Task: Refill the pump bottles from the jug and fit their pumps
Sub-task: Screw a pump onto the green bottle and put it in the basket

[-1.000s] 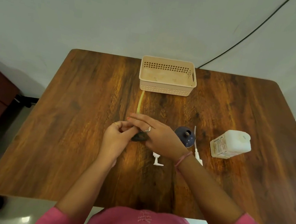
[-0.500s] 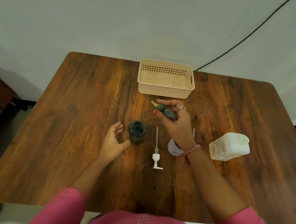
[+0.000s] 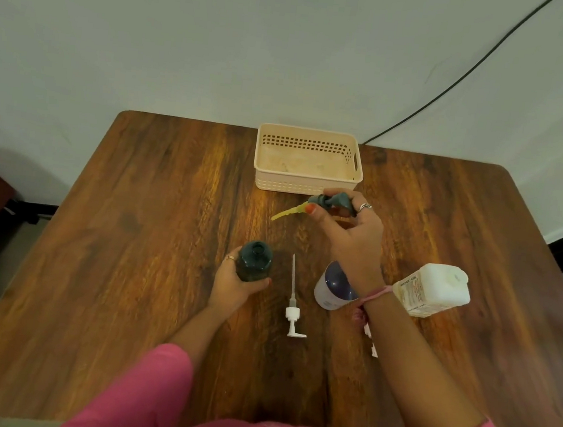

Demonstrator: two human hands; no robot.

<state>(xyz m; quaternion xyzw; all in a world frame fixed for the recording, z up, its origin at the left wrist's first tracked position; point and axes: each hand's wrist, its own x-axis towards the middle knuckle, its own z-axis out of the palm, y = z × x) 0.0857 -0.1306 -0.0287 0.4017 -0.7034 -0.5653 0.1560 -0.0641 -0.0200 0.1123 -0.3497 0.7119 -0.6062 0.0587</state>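
Observation:
A dark green bottle (image 3: pixel 254 260) stands upright with its neck uncovered, and my left hand (image 3: pixel 236 284) grips its body from the near side. My right hand (image 3: pixel 350 233) holds the dark green pump (image 3: pixel 334 203) above the table in front of the basket, its yellowish tube pointing left. A white pump (image 3: pixel 293 304) lies flat between the two bottles. A white bottle with a dark mouth (image 3: pixel 333 287) stands partly behind my right wrist. The white jug (image 3: pixel 432 290) lies on its side at the right.
A beige plastic basket (image 3: pixel 305 184) sits at the table's far edge. Another white pump (image 3: pixel 371 342) lies mostly hidden under my right forearm. A black cable (image 3: pixel 457 82) runs down the wall behind the wooden table (image 3: pixel 133 233).
My right hand pulled the green pump out of the green bottle and lifted it toward the basket. My left hand let go, then closed around the bottle again.

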